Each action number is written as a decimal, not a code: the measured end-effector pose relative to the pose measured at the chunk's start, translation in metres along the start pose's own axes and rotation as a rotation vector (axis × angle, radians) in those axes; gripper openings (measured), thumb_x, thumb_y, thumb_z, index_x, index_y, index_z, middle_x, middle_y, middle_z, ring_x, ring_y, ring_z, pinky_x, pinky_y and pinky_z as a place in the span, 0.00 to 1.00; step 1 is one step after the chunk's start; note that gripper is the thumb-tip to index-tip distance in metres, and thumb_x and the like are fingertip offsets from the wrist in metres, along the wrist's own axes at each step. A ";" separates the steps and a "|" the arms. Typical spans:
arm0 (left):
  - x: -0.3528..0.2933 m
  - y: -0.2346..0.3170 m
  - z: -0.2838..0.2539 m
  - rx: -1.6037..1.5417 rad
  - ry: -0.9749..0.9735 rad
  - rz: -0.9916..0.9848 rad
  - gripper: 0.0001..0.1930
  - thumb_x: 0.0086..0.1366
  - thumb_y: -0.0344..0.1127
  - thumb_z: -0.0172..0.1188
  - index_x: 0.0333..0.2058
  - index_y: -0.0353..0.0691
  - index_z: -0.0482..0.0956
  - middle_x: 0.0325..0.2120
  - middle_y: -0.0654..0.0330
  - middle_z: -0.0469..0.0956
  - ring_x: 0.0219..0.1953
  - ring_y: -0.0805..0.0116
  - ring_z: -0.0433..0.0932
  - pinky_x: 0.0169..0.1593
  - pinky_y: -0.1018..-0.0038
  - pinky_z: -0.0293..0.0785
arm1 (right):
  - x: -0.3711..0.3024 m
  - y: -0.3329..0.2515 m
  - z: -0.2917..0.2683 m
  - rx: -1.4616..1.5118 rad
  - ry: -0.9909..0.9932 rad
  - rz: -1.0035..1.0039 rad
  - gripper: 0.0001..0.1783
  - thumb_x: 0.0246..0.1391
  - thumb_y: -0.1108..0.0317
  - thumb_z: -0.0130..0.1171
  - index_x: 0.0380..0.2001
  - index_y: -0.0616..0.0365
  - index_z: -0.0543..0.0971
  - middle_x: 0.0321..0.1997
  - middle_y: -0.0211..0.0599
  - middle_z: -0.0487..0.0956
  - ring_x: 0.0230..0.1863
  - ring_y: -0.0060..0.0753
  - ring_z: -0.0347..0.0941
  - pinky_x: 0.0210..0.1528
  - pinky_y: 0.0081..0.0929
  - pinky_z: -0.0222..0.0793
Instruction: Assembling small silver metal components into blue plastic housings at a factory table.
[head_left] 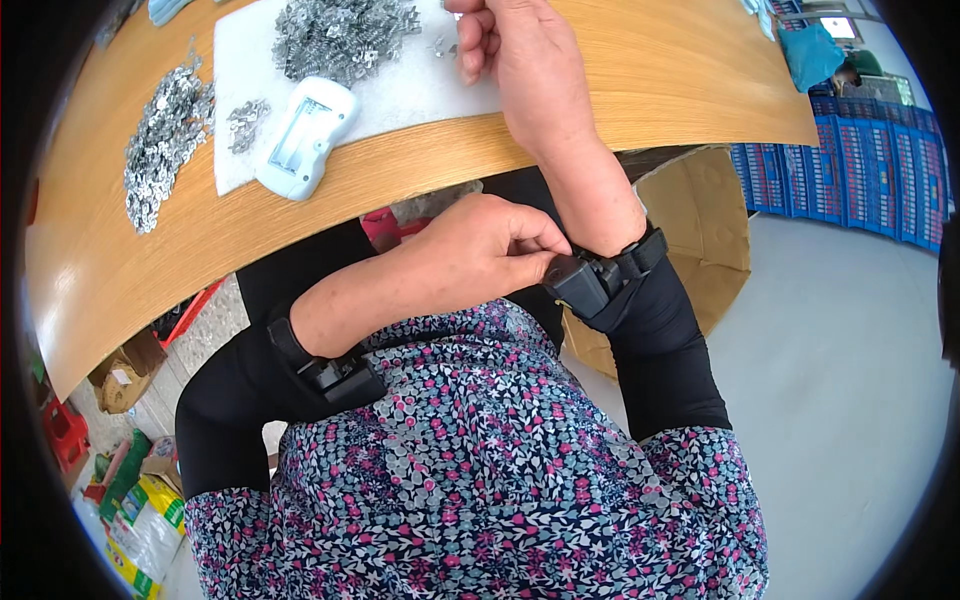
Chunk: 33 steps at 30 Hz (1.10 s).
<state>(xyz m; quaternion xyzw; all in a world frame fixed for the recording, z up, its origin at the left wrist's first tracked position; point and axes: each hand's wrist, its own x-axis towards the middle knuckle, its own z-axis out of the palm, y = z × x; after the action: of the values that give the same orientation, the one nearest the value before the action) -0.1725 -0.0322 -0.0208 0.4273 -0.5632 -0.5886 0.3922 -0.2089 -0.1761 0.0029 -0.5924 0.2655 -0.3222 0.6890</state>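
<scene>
My left hand point(497, 240) crosses in front of my body. Its thumb and fingertips pinch at the corner of a black boxy device point(580, 287) strapped to my right wrist. Over the right part of a white foam sheet point(400, 108) is my right hand point(515, 50), fingers curled in. The top edge of the picture cuts it off, and whatever its fingers hold is hidden. A heap of small silvery metal pieces point(335, 38) lies on the sheet. Nearer me rests a pale blue-white plastic housing point(335, 100) with an open rectangular recess, beside a smaller cluster of metal pieces point(247, 125).
Another pile of metal pieces point(165, 140) spreads on the wooden table point(150, 270) at left. Under the table's right side stands an open cardboard box point(700, 215). Blue racks point(850, 165) line the far right. Bags point(145, 530) and a red stool point(65, 437) sit at lower left.
</scene>
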 end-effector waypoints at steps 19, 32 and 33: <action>-0.008 0.012 -0.026 -0.109 -0.063 -0.114 0.16 0.71 0.31 0.53 0.53 0.32 0.78 0.37 0.62 0.81 0.40 0.76 0.80 0.46 0.78 0.76 | 0.027 -0.024 -0.050 0.315 -0.067 0.112 0.28 0.73 0.46 0.35 0.43 0.62 0.72 0.43 0.44 0.77 0.45 0.35 0.76 0.50 0.32 0.74; -0.003 0.053 -0.067 -0.706 0.353 0.106 0.17 0.74 0.44 0.52 0.44 0.36 0.79 0.29 0.64 0.77 0.30 0.75 0.75 0.36 0.77 0.73 | 0.045 -0.036 -0.044 0.577 -0.067 0.266 0.37 0.72 0.42 0.34 0.49 0.72 0.71 0.56 0.63 0.74 0.61 0.62 0.71 0.68 0.54 0.65; -0.002 0.057 -0.077 -0.866 0.356 0.171 0.18 0.75 0.49 0.49 0.39 0.41 0.79 0.26 0.65 0.74 0.26 0.73 0.72 0.35 0.73 0.72 | 0.046 -0.030 -0.045 0.549 -0.082 0.289 0.35 0.71 0.39 0.35 0.39 0.64 0.76 0.41 0.50 0.79 0.51 0.52 0.75 0.54 0.46 0.73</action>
<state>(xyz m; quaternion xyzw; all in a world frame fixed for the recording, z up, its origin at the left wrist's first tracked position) -0.0998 -0.0591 0.0364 0.2707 -0.2230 -0.6526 0.6716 -0.2159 -0.2427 0.0264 -0.3529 0.2222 -0.2564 0.8720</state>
